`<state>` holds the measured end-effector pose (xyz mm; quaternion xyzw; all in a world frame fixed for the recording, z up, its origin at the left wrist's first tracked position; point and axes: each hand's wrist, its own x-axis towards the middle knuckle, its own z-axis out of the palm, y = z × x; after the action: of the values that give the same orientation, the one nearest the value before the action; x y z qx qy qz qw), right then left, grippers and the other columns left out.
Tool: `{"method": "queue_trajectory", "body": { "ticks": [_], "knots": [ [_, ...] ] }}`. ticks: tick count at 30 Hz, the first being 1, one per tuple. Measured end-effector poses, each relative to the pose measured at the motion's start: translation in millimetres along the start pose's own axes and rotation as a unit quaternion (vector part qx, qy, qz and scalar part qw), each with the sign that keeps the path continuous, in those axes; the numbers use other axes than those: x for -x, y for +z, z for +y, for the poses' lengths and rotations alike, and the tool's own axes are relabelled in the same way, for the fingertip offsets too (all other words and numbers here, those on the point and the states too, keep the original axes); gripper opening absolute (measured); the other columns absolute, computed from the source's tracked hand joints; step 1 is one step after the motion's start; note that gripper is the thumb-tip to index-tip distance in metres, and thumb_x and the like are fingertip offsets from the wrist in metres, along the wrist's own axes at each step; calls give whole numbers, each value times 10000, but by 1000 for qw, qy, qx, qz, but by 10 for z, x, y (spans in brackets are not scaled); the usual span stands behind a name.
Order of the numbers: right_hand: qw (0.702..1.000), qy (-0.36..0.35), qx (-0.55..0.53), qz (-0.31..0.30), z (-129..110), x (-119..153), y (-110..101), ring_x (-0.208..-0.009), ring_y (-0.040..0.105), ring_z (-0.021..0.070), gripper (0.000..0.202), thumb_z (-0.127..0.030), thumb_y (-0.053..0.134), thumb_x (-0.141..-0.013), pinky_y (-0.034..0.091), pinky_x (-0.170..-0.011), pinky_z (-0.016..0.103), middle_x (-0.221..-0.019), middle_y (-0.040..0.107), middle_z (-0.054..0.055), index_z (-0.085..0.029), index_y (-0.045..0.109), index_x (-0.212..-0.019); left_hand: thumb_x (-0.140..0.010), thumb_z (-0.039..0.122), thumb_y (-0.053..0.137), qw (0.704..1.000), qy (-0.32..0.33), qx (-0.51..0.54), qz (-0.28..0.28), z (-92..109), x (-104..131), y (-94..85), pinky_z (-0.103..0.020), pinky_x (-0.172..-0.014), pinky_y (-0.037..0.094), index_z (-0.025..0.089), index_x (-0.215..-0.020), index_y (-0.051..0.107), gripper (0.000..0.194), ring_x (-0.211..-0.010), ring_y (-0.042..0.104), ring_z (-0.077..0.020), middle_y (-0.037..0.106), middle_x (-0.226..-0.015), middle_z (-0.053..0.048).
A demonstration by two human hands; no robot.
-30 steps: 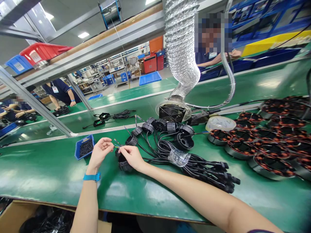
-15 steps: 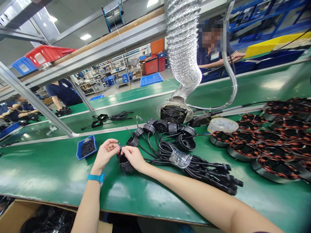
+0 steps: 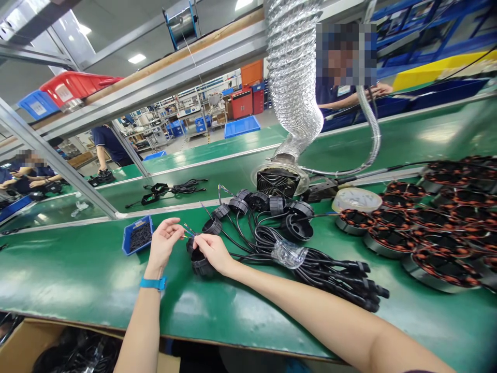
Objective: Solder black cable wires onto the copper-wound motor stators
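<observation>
Between finger and thumb, my right hand (image 3: pixel 213 252) pinches a cable's thin coloured wires (image 3: pixel 190 232), whose ends fan out to the left. My left hand (image 3: pixel 163 242), a blue band on its wrist, is just left of these wire ends. Its thumb and forefinger are drawn together, the other fingers loosely curled; whatever may be between them is too small to make out. Under my right hand stands a black round ring cap (image 3: pixel 202 264), partly covered. More black caps (image 3: pixel 238 205) on black cables (image 3: pixel 267 238) lie beyond, the cables bundled with clear plastic wrap (image 3: pixel 289 254).
A blue bin (image 3: pixel 139 235) of small black pieces sits left of my hands. At right are several wound motor stators (image 3: pixel 440 269) and a tape roll (image 3: pixel 356 200). A fan (image 3: pixel 277 182) under a silver duct (image 3: pixel 295 77) stands behind the caps. Other people work across the line.
My left hand has drawn slightly left, off the wires, so their spread ends show. My right hand stays put. Two black parts with cables on the far belt have shifted left.
</observation>
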<state>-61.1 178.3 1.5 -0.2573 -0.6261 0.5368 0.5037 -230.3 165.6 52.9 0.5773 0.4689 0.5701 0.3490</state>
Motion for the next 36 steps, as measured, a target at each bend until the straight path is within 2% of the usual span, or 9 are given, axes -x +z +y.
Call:
{"method": "queue_trajectory", "body": {
  "ticks": [4, 23, 29, 36],
  "knots": [
    [1000, -1, -4, 1, -14, 3, 1, -528, 390, 116, 421, -473, 468, -915, 299, -520, 236, -515, 404, -32, -172, 604, -654, -766, 298, 768, 1000, 9, 7, 9, 8, -2, -9, -268, -672, 519, 159, -1103, 591, 406, -694, 614, -131, 665, -803, -19],
    [1000, 9, -22, -11, -1, 6, -1, -501, 350, 104, 399, -452, 471, -914, 268, -506, 237, -503, 372, -50, -171, 596, -659, -788, 306, 750, 999, -5, -17, -34, 35, 34, 41, -254, -660, 510, 167, -1085, 610, 356, -642, 596, -112, 654, -749, 5],
    [999, 8, -28, -12, -7, 7, -1, -495, 345, 103, 394, -447, 474, -916, 265, -500, 236, -501, 366, -51, -172, 596, -660, -773, 316, 757, 1000, 17, -13, 11, 26, 7, -7, -263, -672, 515, 163, -1067, 617, 361, -676, 606, -127, 660, -761, -8],
    [999, 14, -34, -14, -5, 7, 1, -494, 344, 102, 407, -465, 476, -914, 265, -493, 233, -502, 368, -51, -171, 588, -657, -775, 312, 756, 1000, 13, -23, 3, 19, 10, 1, -262, -675, 513, 165, -1071, 614, 360, -681, 615, -129, 669, -775, -9]
  ]
}}
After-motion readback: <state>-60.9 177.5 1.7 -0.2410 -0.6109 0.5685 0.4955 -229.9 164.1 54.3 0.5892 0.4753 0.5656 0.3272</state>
